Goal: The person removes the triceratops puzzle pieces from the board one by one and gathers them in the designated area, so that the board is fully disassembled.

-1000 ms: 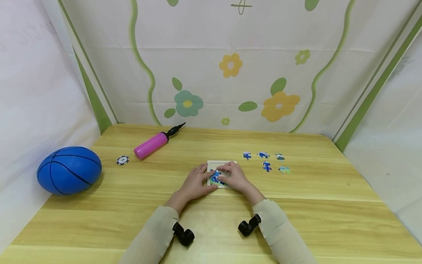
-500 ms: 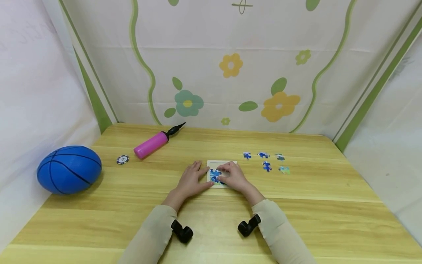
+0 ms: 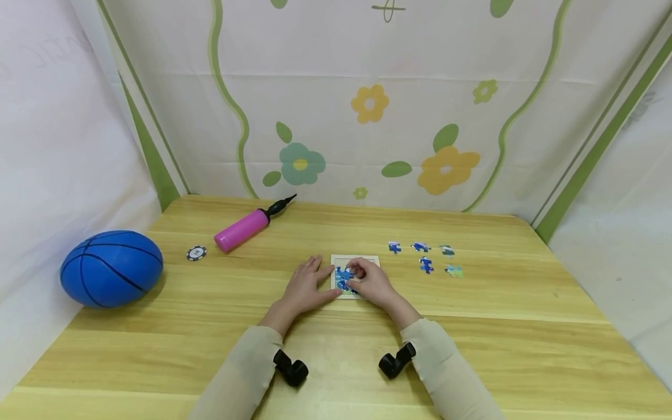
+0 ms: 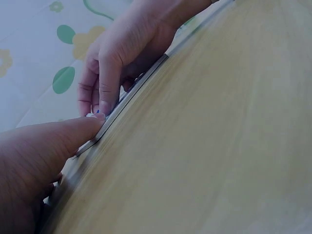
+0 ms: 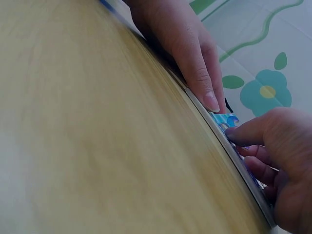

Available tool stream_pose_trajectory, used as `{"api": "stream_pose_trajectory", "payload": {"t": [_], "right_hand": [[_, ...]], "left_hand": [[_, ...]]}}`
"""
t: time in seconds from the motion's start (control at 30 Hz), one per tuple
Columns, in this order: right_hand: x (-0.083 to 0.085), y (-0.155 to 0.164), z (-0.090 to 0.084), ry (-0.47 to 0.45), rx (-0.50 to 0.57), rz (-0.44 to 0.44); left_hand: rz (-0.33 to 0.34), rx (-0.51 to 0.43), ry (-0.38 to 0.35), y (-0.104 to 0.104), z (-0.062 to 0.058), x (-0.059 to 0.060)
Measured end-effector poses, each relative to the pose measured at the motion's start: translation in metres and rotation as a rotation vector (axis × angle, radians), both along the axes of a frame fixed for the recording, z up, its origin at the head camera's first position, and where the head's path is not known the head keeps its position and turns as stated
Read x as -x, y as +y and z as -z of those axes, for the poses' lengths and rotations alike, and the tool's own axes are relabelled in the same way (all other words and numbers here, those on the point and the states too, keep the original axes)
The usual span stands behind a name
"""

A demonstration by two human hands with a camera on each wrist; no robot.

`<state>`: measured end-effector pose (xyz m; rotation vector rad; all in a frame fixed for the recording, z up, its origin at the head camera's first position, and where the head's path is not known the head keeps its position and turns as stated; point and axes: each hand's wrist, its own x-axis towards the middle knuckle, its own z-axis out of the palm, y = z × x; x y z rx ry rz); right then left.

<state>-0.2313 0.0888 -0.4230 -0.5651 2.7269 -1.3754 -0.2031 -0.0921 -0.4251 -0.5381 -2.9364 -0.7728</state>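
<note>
A small square puzzle tray (image 3: 354,257) with a pale rim lies mid-table, blue puzzle pieces (image 3: 342,274) filling its left and lower part. My left hand (image 3: 304,286) rests at the tray's left side, fingers extended, thumb tip on the lower rim. Over the tray's right half, my right hand (image 3: 371,284) bends its thumb and fingers around a blue puzzle piece, which they largely cover. The right wrist view shows the right thumb (image 5: 243,132) against the printed surface, with the other fingers curled below it. Several loose puzzle pieces (image 3: 426,265) lie right of the tray.
A pink hand pump (image 3: 242,230) with a black nozzle lies at the back left. Near it is a poker chip (image 3: 196,253), and a blue ball (image 3: 112,269) sits at the left table edge. A flowered cloth (image 3: 315,105) hangs behind the table.
My left hand has drawn back slightly to the left, its fingers leaving the blue pieces for the tray's edge. My right hand stays over the tray with small finger movements.
</note>
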Motion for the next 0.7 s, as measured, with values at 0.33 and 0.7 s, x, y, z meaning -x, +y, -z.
{"api": "stream_pose_trajectory", "payload": {"t": [0.33,0.7], "right_hand": [[0.002,0.000,-0.001,0.002,0.008,-0.012],[0.004,0.017,-0.010,-0.067,0.088,-0.018]], "left_hand": [[0.001,0.002,-0.002,0.000,-0.001,0.000],[-0.011,0.012,-0.018,0.001,0.000,-0.001]]}}
